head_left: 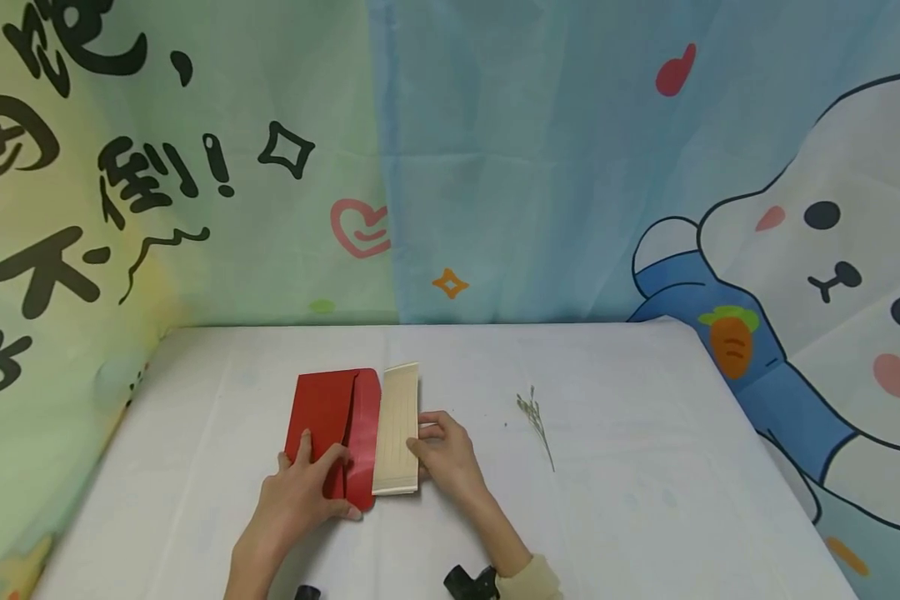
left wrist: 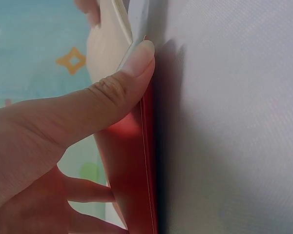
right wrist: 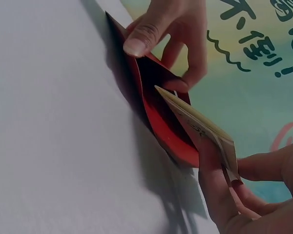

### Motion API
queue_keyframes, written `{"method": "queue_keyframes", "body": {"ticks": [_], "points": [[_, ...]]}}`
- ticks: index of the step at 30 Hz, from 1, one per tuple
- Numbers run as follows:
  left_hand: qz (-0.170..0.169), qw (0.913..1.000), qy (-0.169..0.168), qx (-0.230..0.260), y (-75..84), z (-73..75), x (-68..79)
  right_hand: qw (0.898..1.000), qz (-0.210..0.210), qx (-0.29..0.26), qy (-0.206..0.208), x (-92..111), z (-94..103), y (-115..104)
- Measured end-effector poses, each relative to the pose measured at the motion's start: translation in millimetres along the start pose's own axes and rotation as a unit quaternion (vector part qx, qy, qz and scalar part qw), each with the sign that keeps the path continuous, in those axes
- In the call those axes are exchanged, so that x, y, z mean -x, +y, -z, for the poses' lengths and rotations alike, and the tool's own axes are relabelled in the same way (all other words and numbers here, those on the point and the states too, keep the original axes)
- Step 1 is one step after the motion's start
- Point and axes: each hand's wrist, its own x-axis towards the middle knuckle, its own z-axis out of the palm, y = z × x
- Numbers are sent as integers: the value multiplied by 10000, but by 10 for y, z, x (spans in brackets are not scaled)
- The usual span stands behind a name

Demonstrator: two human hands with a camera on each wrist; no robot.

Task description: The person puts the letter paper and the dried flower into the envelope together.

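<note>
A red envelope [head_left: 321, 402] lies on the white table with its flap [head_left: 363, 450] folded out to the right. My left hand [head_left: 294, 493] holds the envelope's lower part, thumb at the bottom edge and the other fingers spread over its face. In the right wrist view the envelope's mouth [right wrist: 158, 92] gapes between left thumb and fingers. My right hand [head_left: 452, 463] pinches a folded cream paper [head_left: 397, 425] with faint ruled lines by its right edge. That paper overlaps the flap, its left end tilted toward the mouth, and handwriting shows on one side in the right wrist view.
A small dried sprig [head_left: 534, 417] lies on the white tabletop [head_left: 645, 467] to the right of my hands. Behind the table hangs a printed cloth [head_left: 495, 167] with cartoon figures and lettering. A black device [head_left: 471, 583] sits by the right wrist at the front.
</note>
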Motion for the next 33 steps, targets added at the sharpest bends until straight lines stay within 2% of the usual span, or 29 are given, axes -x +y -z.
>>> {"method": "queue_keyframes", "body": {"ticks": [7,14,33], "points": [[59,9999,-78,-53,18,0,-8,9996,-47,-164,-235,-41,-97,49],[83,9998,-152,-74,19,2,-16,9992,-54,-319,-235,-57,-149,72],[55,9999,-136,-21,2,21,-18,9976,70,-369,-575,-114,-320,67]]}}
